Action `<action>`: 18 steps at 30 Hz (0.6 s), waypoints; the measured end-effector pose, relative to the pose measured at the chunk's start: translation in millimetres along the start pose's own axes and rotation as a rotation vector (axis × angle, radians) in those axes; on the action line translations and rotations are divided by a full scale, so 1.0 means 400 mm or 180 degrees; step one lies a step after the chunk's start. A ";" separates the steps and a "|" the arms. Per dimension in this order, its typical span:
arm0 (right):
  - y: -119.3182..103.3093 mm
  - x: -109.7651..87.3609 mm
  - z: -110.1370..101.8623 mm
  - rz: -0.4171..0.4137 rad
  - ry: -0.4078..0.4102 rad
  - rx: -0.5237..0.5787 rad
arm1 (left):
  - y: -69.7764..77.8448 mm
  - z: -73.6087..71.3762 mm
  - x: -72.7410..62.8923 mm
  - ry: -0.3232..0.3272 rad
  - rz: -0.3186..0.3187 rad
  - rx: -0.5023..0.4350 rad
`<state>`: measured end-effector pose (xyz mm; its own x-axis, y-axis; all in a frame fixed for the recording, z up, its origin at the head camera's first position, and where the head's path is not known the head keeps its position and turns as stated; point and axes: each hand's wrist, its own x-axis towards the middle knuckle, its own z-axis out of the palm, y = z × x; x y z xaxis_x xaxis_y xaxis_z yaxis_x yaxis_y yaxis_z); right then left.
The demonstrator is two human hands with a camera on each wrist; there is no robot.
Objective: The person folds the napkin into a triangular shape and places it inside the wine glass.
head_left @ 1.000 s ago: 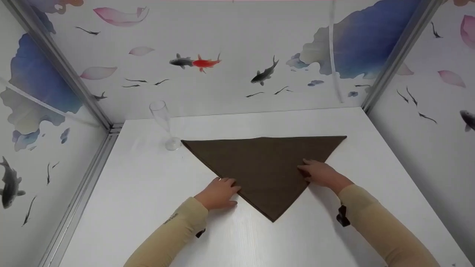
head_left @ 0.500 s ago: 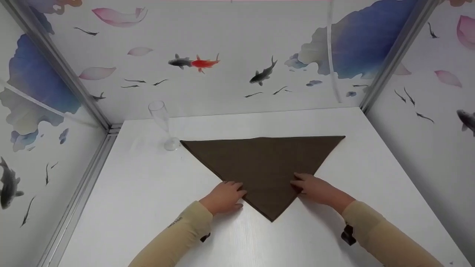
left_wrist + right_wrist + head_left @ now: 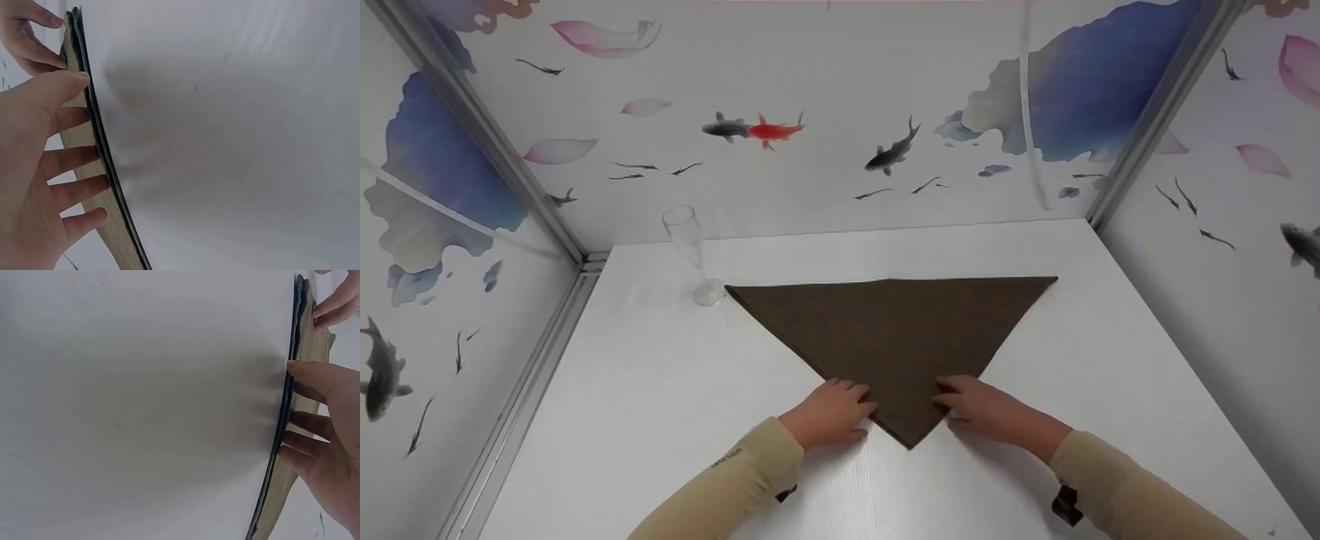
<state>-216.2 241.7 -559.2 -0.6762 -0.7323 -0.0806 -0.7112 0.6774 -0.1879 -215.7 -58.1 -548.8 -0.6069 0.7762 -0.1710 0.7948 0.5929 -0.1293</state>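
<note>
A dark brown cloth napkin [image 3: 892,330], folded into a triangle, lies flat on the white table with its point toward the person. My left hand [image 3: 831,412] rests on its left slanting edge, close to that point. On the opposite edge, at about the same height, my right hand [image 3: 997,414] touches the cloth. In the left wrist view, the fingers [image 3: 76,191] are spread straight over the layered edge and the thumb lies along it. The right wrist view has the right fingers [image 3: 309,422] likewise extended across the stacked edges.
A clear champagne flute [image 3: 690,251] stands at the back left, its foot beside the napkin's left corner. White table [image 3: 660,390] surrounds the cloth. Printed panels with fish and petals [image 3: 825,67] enclose the back and sides, joined by metal rails.
Both hands have slid along the napkin's edges toward its near point and closer together, the right one travelling farther. The napkin and the flute have stayed in place.
</note>
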 end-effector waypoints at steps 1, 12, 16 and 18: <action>-0.003 0.000 0.002 -0.0043 0.0016 -0.0017 | 0.004 0.000 0.001 0.0006 0.0024 0.0004; -0.052 0.009 0.023 -0.0466 0.0186 0.0011 | 0.055 -0.002 0.020 0.0052 0.0351 0.0176; -0.068 0.014 0.029 -0.0654 0.0293 0.0056 | 0.074 -0.010 0.026 0.0077 0.0455 0.0226; -0.073 0.016 0.033 -0.0796 0.0397 0.0029 | 0.084 -0.014 0.028 0.0096 0.0505 0.0243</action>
<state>-197.3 216.4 -567.3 -0.4989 -0.8620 0.0903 -0.8575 0.4758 -0.1958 -196.0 -28.3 -549.7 -0.4727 0.8654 -0.1661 0.8776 0.4455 -0.1769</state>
